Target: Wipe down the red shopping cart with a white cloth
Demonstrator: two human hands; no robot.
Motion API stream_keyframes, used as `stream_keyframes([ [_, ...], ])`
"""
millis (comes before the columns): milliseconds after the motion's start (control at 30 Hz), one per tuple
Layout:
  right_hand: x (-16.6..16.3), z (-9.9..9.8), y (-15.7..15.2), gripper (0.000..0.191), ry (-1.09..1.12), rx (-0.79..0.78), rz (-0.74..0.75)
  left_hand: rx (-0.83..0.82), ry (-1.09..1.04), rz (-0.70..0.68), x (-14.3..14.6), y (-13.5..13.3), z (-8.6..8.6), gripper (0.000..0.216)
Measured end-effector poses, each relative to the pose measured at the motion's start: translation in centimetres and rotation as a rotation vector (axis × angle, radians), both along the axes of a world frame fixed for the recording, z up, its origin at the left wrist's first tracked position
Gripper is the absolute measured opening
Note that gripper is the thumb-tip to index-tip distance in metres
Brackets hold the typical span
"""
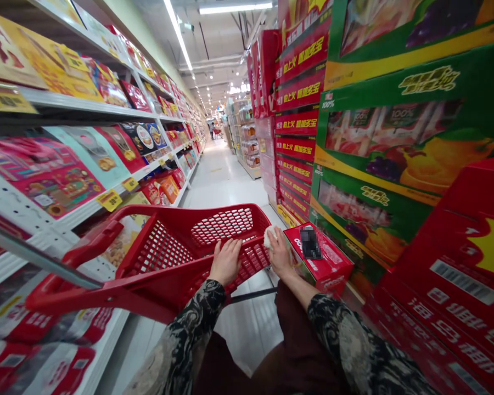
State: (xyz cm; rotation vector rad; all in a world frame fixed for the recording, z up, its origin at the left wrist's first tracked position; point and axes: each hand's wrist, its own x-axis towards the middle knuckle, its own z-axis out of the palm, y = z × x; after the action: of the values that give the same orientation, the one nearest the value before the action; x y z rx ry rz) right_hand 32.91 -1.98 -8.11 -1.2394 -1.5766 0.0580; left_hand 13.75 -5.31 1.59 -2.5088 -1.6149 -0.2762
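A red plastic shopping cart (164, 296) stands sideways in front of me, its handle (88, 249) toward the left shelves. My left hand (226, 262) is closed over the cart's near top rim, fingers curling inside the mesh basket. At the front end of the cart, my right hand (280, 257) presses a crumpled white cloth (268, 237) against the rim with its fingers bent over it. Just right of that hand sits a red box (329, 266) with a dark blurred patch on top.
Shelves (148, 115) of boxed and bagged snacks run along the left. Stacked red drink cartons (298, 123) and green juice cartons (395, 109) rise close on the right, with more red cartons (456, 291) nearer. The white-floored aisle (218, 164) stretches ahead.
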Motion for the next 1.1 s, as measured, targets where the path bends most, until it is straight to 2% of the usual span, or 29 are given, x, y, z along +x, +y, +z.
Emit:
stream_keyframes([
  [133, -1.4, -4.9, 0.0, 0.064, 0.068, -0.073, -0.011, -0.042, -0.018, 0.028, 0.0, 1.1, 0.2, 0.050],
  [233, -1.9, -8.6, -0.4, 0.065, 0.087, -0.168, 0.035, -0.071, -0.029, 0.064, 0.0, 1.7, 0.5, 0.050],
  [300, -1.9, -10.0, -0.6, 0.064, 0.092, -0.241, 0.067, -0.083, -0.024, 0.068, 0.0, 2.0, 0.6, 0.050],
  [367, -1.6, -9.7, -0.7, 0.065, 0.103, -0.266, 0.079, -0.094, -0.018, 0.056, -0.2, 2.1, 0.5, 0.052],
  [400, -1.3, -8.9, -0.7, 0.065, 0.117, -0.249, 0.074, -0.098, -0.017, 0.053, -0.3, 2.1, 0.5, 0.053],
  [567, -0.8, -1.2, 0.4, 0.063, 0.181, -0.027, -0.017, -0.127, -0.017, 0.062, -0.4, 2.4, 0.5, 0.052],
  [633, -1.5, 0.8, 0.9, 0.062, 0.165, -0.001, -0.016, -0.130, -0.011, 0.059, -0.5, 2.3, 0.6, 0.051],
  [667, -2.0, 1.1, 0.9, 0.062, 0.154, -0.002, -0.006, -0.127, -0.004, 0.051, -0.6, 2.1, 0.7, 0.051],
  [767, -3.3, 0.2, 0.5, 0.060, 0.140, -0.017, 0.021, -0.069, 0.030, 0.040, -1.3, 1.1, 0.9, 0.052],
  [900, -3.7, -1.4, -0.6, 0.059, 0.126, 0.001, 0.046, 0.043, 0.054, 0.150, -2.9, -0.6, 0.6, 0.053],
  [1000, -3.8, -2.0, -1.2, 0.059, 0.122, -0.005, 0.054, 0.000, 0.059, 0.193, -3.6, -1.3, 0.6, 0.056],
  [1100, -4.5, -3.8, -2.1, 0.057, 0.109, -0.075, 0.048, -0.066, 0.073, 0.187, -3.7, -1.4, 0.9, 0.060],
])
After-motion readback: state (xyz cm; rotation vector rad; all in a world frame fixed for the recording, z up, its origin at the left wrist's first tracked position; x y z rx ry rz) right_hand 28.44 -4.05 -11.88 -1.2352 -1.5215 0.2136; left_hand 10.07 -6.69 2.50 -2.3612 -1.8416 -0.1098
